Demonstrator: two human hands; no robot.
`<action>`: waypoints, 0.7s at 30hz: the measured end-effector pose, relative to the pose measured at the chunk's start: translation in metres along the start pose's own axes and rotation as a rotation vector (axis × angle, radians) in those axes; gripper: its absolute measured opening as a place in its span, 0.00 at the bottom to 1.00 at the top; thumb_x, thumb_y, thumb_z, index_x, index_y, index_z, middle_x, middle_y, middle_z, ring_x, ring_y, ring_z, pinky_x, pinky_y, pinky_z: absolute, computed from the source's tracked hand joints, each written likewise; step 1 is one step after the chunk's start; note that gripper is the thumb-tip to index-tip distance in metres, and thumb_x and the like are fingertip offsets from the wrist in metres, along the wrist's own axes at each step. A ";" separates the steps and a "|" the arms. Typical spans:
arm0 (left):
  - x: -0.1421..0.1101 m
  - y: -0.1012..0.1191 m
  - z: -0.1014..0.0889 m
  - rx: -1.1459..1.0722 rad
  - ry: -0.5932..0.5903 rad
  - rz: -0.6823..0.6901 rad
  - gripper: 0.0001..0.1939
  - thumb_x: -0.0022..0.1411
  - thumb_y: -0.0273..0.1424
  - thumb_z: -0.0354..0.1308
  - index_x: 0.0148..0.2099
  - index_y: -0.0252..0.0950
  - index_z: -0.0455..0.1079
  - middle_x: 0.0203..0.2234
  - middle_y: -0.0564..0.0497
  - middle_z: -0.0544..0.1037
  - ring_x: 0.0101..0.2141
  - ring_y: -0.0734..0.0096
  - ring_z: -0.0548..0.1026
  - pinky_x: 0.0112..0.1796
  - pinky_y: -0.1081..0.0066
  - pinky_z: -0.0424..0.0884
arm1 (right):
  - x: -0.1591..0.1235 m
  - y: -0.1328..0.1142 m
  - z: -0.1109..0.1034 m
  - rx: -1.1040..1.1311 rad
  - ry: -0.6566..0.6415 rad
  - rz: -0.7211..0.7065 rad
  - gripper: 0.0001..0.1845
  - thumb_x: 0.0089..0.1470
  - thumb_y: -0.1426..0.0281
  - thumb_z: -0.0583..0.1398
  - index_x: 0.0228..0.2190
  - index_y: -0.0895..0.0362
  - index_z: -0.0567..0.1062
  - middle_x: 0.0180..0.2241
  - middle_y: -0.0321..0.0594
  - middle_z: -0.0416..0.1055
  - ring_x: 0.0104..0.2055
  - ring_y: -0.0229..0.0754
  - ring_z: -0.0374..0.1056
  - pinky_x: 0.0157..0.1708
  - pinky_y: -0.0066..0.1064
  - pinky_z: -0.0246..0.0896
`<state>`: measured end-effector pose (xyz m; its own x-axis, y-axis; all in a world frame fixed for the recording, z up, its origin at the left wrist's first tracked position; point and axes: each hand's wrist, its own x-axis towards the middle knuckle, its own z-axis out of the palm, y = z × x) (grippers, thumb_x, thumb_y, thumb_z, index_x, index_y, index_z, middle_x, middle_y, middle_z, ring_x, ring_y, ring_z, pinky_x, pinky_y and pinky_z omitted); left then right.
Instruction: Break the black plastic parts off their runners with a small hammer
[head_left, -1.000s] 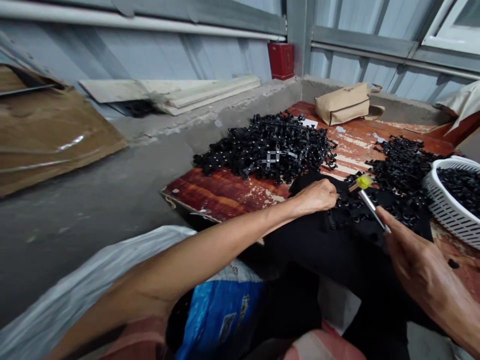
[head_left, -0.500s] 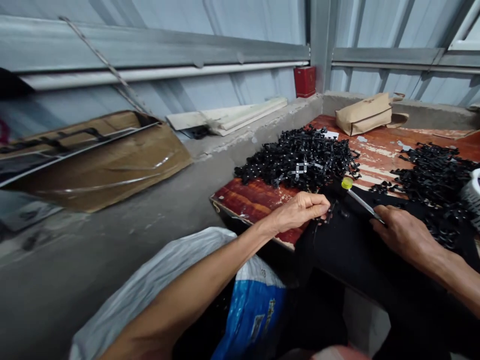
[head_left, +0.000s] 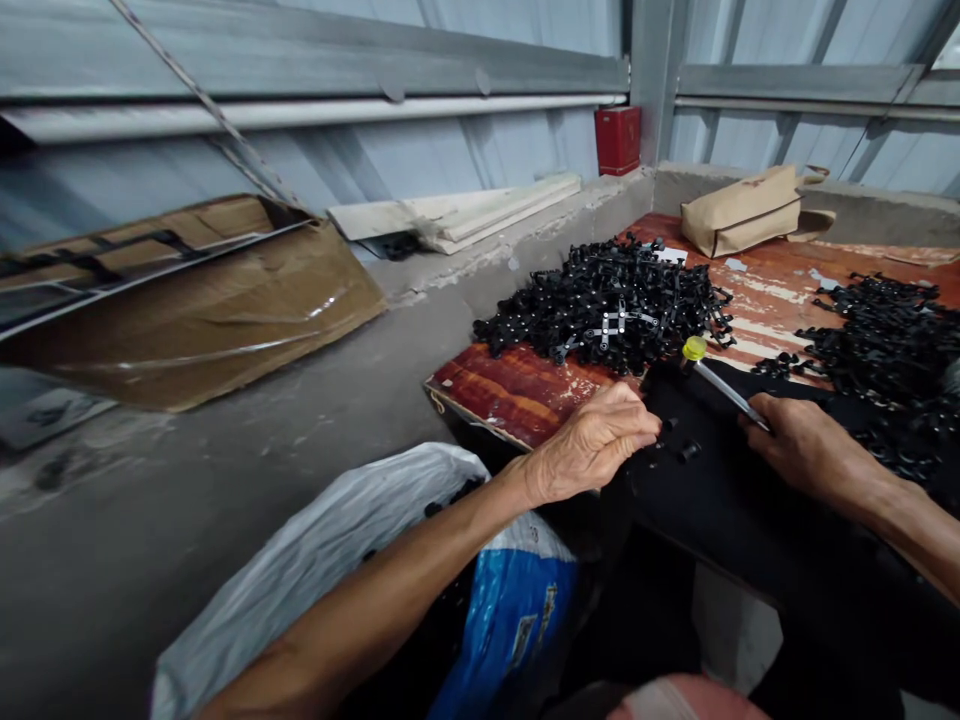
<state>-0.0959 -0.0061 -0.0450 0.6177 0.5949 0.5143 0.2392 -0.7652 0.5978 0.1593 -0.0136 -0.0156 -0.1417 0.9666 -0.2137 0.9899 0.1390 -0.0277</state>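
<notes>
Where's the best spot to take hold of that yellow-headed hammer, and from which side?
Probably by the near, lower end of its handle, coming from the person's right, as the right hand holds it: the slim silvery shaft slants up and left, away from that hand, with the yellow head at its far end.

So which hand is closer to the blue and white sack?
Left. The left hand is just beyond the sack, up and to its right in view; the right hand is farther right, holding a yellow-tipped tool.
</notes>
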 end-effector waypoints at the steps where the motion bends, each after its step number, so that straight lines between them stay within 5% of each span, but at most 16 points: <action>1: 0.002 0.002 0.001 0.012 -0.027 0.005 0.13 0.66 0.32 0.46 0.33 0.35 0.69 0.27 0.48 0.72 0.34 0.70 0.66 0.40 0.71 0.63 | 0.001 0.000 0.000 0.017 -0.002 0.000 0.12 0.60 0.64 0.57 0.42 0.58 0.72 0.38 0.40 0.71 0.34 0.39 0.70 0.33 0.35 0.68; 10: 0.034 0.016 0.016 -0.092 -0.304 -0.211 0.09 0.64 0.31 0.48 0.35 0.34 0.66 0.26 0.55 0.69 0.27 0.79 0.66 0.32 0.77 0.60 | -0.008 0.014 0.001 0.264 0.065 0.093 0.13 0.59 0.64 0.58 0.43 0.58 0.72 0.42 0.41 0.71 0.38 0.42 0.70 0.37 0.38 0.67; 16: 0.069 0.012 0.027 -0.201 -0.382 -0.263 0.03 0.60 0.29 0.50 0.33 0.35 0.61 0.17 0.61 0.62 0.21 0.81 0.58 0.26 0.78 0.57 | -0.044 0.025 0.001 0.719 0.142 0.145 0.12 0.61 0.62 0.53 0.35 0.58 0.67 0.20 0.28 0.62 0.18 0.32 0.60 0.16 0.25 0.58; 21: 0.085 0.022 0.038 -0.270 -0.516 -0.245 0.07 0.58 0.31 0.52 0.36 0.35 0.58 0.17 0.62 0.65 0.20 0.81 0.59 0.25 0.78 0.58 | -0.069 0.017 0.002 1.083 0.130 0.128 0.20 0.53 0.52 0.54 0.38 0.55 0.65 0.16 0.28 0.63 0.14 0.35 0.59 0.11 0.25 0.55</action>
<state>-0.0098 0.0183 -0.0109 0.8669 0.4980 0.0204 0.2634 -0.4925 0.8295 0.1856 -0.0781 -0.0029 0.0264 0.9845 -0.1735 0.4668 -0.1656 -0.8687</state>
